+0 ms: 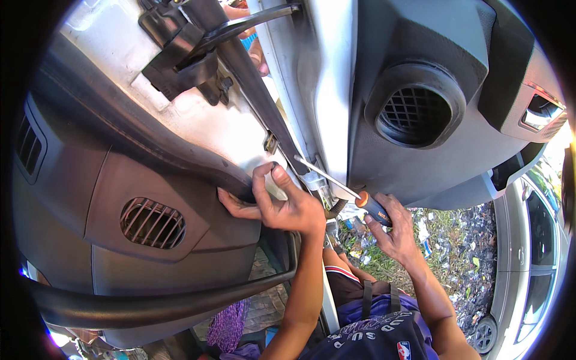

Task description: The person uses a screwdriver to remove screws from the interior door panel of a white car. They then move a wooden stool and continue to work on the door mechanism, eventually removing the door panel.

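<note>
My right hand is closed round the dark handle of a screwdriver with an orange collar. Its bare metal shaft slants up and left, with the tip by the black seal strip between the white body and the door. Thumb and forefinger of my left hand come together in a pinch, with a small dark spot at their tips that I cannot make out. The other fingers of that hand rest near the end of a black rubber trim. Just above the pinch is a small metal latch piece on the white frame.
To the right stands the grey door panel with a round speaker grille. The dashboard side with a slatted vent fills the left. Another person's hand shows behind the door gap. A silver car is parked beyond littered grass.
</note>
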`<state>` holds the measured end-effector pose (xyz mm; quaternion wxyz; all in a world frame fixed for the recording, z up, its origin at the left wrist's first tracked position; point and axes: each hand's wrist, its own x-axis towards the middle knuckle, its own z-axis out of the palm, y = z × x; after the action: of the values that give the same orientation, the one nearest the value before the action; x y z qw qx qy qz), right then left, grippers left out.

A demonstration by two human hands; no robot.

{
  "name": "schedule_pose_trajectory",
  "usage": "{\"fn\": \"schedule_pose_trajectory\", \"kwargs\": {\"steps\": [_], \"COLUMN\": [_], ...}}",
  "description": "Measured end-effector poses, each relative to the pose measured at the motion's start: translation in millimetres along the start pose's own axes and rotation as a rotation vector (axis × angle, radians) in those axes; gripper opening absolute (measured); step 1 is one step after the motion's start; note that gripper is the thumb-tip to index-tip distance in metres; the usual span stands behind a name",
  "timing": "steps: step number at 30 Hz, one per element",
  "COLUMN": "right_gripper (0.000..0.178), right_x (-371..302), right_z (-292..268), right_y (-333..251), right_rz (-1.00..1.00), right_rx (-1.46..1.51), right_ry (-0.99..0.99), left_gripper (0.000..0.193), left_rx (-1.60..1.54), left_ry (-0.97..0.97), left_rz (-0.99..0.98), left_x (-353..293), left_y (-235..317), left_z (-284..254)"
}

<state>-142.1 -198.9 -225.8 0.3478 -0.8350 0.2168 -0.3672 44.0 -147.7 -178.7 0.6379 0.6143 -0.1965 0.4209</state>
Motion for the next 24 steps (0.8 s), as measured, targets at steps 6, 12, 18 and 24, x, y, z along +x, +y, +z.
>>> {"fn": "schedule_pose_trajectory", "kwargs": {"steps": [6, 12, 18, 24], "right_gripper": [0.035, 0.043, 0.037, 0.039], "right_x": [19, 55, 53, 45], "right_z": [4, 1, -8, -19], "right_y": [-1, 22, 27, 26], "right_rz": [-0.129, -0.428, -0.432, -0.431], "right_rx": [0.04, -0.158, -0.137, -0.146], "right_ry": [0.139, 0.168, 0.107, 0.083], "left_gripper": [0.028, 0.029, 0.016, 0.015], "left_rx": [-0.557, -0.496, -1.325, -1.559], "left_ry": [-0.172, -0.274, -0.299, -0.166], "left_rz": [-0.278, -0.203, -1.191, -1.462], "left_x": [8, -12, -10, 1], "left_y": [5, -15, -15, -8], "left_z": [-43, -91, -75, -81]}}
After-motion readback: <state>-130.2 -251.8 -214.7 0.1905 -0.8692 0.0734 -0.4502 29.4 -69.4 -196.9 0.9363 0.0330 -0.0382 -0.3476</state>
